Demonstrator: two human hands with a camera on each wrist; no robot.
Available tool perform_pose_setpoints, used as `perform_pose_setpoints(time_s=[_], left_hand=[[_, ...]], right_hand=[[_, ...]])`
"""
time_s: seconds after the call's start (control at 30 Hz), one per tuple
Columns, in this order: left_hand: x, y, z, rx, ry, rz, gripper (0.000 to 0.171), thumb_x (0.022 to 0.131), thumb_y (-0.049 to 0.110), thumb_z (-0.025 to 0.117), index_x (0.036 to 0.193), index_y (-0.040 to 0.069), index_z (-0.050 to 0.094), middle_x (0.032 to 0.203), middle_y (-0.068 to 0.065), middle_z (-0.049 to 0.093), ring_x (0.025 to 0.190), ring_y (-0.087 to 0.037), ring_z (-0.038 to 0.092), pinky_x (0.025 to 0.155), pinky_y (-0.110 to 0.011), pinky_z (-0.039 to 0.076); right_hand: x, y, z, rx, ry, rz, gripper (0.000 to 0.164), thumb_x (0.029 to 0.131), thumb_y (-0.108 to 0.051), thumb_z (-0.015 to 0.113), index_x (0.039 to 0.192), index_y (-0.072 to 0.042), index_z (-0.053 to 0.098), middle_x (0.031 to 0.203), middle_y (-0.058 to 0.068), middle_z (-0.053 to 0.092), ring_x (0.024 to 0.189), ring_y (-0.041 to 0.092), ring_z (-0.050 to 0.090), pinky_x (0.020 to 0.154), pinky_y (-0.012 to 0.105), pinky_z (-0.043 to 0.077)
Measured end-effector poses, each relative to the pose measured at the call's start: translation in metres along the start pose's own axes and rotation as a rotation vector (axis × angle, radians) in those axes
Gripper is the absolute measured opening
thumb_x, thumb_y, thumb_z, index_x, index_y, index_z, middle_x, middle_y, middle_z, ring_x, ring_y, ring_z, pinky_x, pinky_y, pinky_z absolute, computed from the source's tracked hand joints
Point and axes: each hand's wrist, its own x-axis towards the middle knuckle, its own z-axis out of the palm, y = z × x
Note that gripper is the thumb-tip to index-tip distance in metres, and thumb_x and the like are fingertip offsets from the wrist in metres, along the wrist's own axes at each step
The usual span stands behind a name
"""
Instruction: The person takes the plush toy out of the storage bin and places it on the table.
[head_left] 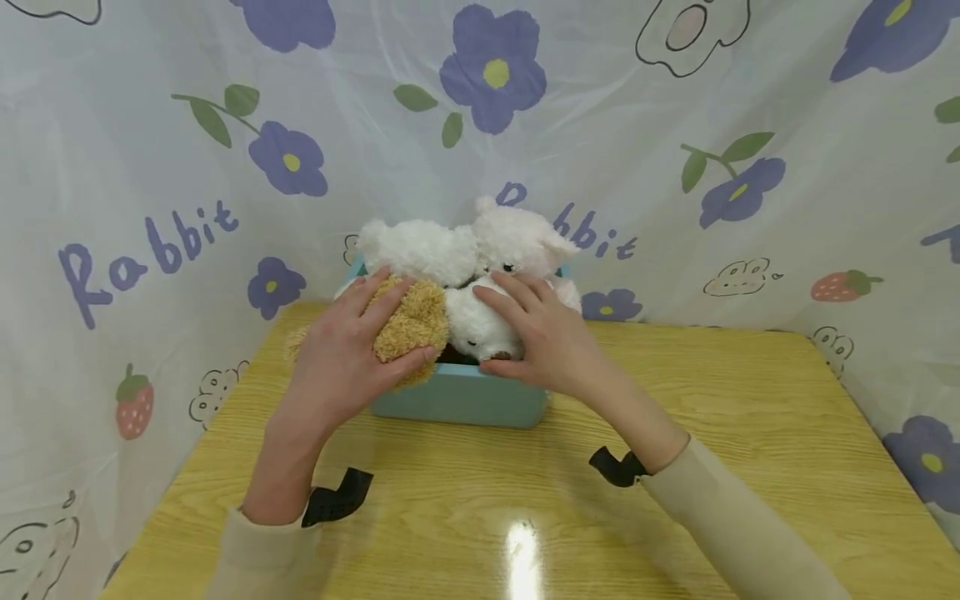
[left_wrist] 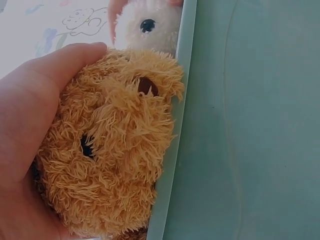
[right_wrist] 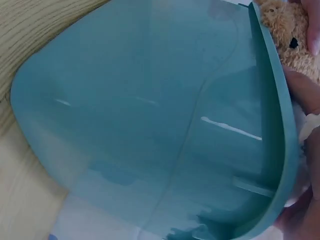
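Now | tan plush (head_left: 422, 321): within left fingers (head_left: 386, 311) | white plush (head_left: 471, 323): beneath right fingers (head_left: 502, 307)

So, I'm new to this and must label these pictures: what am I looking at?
No machine, just a person's two bare hands. The wide picture comes from a camera on the head, looking down; the other two come from a camera on each wrist. On the wood-grain table stands a blue-green bin. At its front, the left hand grips a tan toy, and the right hand is cupped over a white toy. Behind those sit another white plush and a pale pink one.
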Motion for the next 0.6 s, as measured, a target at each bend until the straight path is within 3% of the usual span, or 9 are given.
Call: perform_pose_setpoints(time_s=[0.17,0.4,0.6], left_hand=[[0.001,0.002,0.002,0.024,0.019,-0.005,0.083,0.084,0.042,0.085,0.152,0.011,0.052,0.156,-0.022,0.043,0.137,-0.053,0.043,0.104,-0.065,0.043],[0.004,0.007,0.007,0.079,0.053,-0.051,0.078,0.083,0.043,0.086,0.147,0.009,0.058,0.152,-0.022,0.049,0.132,-0.052,0.049,0.100,-0.063,0.046],[0.007,0.011,0.009,0.065,0.050,-0.087,0.076,0.083,0.043,0.086,0.146,0.008,0.059,0.153,-0.021,0.048,0.133,-0.052,0.048,0.100,-0.064,0.046]], right_hand=[[0.000,0.004,0.005,0.047,0.055,-0.034,0.082,0.080,-0.035,0.089,0.149,-0.010,0.051,0.149,0.018,0.049,0.131,0.041,0.046,0.095,0.055,0.050],[0.003,0.006,0.016,0.039,0.245,-0.118,0.067,0.078,-0.022,0.080,0.140,-0.008,0.060,0.137,0.018,0.059,0.117,0.040,0.053,0.093,0.053,0.049],[0.006,0.009,0.015,0.031,0.367,-0.173,0.062,0.074,-0.018,0.078,0.134,-0.006,0.064,0.133,0.019,0.062,0.114,0.040,0.056,0.093,0.053,0.050]])
